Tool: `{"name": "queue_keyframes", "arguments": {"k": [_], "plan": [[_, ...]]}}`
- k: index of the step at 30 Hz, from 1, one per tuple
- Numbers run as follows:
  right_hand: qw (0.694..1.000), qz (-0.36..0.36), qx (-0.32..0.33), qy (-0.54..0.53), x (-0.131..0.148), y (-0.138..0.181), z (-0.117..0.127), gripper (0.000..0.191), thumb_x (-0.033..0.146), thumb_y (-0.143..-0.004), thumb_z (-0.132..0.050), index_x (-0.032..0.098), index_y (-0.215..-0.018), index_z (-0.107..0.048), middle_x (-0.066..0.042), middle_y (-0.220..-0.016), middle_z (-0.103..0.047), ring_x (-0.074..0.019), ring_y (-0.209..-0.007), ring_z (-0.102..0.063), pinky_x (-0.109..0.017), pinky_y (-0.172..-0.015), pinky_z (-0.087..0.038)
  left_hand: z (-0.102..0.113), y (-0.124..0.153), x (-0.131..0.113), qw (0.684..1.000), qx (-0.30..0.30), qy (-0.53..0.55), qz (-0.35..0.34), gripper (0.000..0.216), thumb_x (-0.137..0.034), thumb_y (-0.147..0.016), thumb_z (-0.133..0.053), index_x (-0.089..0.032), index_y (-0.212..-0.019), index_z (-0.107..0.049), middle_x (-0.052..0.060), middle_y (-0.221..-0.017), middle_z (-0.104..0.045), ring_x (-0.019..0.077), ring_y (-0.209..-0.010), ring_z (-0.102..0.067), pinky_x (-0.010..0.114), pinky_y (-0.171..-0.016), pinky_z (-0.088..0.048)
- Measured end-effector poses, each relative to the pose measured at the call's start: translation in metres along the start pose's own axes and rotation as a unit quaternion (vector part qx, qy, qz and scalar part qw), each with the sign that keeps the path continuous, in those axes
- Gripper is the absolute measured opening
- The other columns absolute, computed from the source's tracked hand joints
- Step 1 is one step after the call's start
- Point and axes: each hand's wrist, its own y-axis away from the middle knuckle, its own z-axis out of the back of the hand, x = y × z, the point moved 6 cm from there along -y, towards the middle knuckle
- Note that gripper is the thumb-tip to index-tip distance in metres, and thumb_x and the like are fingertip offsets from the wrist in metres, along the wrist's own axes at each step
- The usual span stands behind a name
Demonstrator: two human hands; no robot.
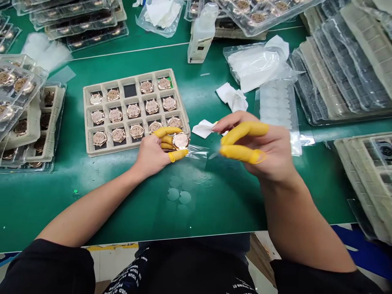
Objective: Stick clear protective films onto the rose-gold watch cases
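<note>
My left hand (157, 150), with yellow finger cots, is closed round a rose-gold watch head (180, 141), its engraved back facing up. A strip of clear film (198, 152) sticks out to the right of that watch. My right hand (255, 145), also in yellow finger cots, pinches a small translucent piece of film (214, 154) that is blurred. Behind my left hand lies a beige tray (86, 122) of watch heads, back side up, with one compartment in the far row bare. Round translucent film discs (185, 197) lie on the table in front of me.
White wipes (232, 97), a bag of wipes (254, 65) and a sheet of film discs (275, 106) lie at the right. A white bottle (202, 34) stands at the back. Stacked trays (343, 61) flank the green table (122, 216), with watch-filled ones (52, 122) at the left.
</note>
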Motion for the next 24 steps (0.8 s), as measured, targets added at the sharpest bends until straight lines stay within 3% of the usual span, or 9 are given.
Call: {"name": "queue_keyframes", "arguments": {"k": [3,8,12,24], "plan": [[0.989,-0.118,-0.062,-0.067,-0.016,0.001,-0.008,0.023,0.045,-0.079,-0.089,0.026,-0.079,-0.077,-0.004,-0.114,-0.077,-0.0235,-0.103,-0.068,-0.043,-0.091,-0.054,-0.005,0.001,0.002,0.999,0.042,-0.002,-0.007,0.063,-0.021,-0.061,-0.093,-0.015,-0.121,-0.073,0.004,-0.092,-0.081,0.0138,-0.08,-0.078,0.023,-0.078,-0.066],[0.961,-0.269,-0.007,-0.065,-0.042,0.007,-0.036,0.036,0.052,-0.068,-0.095,0.023,-0.08,-0.077,-0.005,-0.098,-0.078,-0.0232,-0.094,-0.07,-0.041,-0.088,-0.054,-0.009,0.0,0.003,0.996,0.081,-0.013,-0.031,0.063,-0.017,-0.064,-0.09,-0.015,-0.124,-0.073,0.002,-0.087,-0.08,0.0136,-0.077,-0.077,0.023,-0.077,-0.066],[0.956,-0.282,-0.01,-0.077,-0.042,0.008,-0.036,0.039,0.052,-0.064,-0.098,0.023,-0.079,-0.077,-0.002,-0.088,-0.075,-0.0197,-0.084,-0.067,-0.037,-0.083,-0.054,-0.009,0.0,0.004,0.994,0.091,-0.025,-0.047,0.063,-0.017,-0.065,-0.088,-0.016,-0.126,-0.072,0.002,-0.09,-0.081,0.014,-0.08,-0.078,0.023,-0.078,-0.066],[0.968,-0.247,0.0,-0.047,-0.04,0.008,-0.038,0.037,0.052,-0.07,-0.094,0.022,-0.078,-0.075,-0.003,-0.087,-0.075,-0.019,-0.083,-0.066,-0.035,-0.081,-0.053,-0.009,0.002,0.004,0.993,0.095,-0.042,-0.047,0.064,-0.019,-0.067,-0.088,-0.016,-0.13,-0.072,0.003,-0.092,-0.082,0.0156,-0.081,-0.078,0.026,-0.08,-0.067]]}}
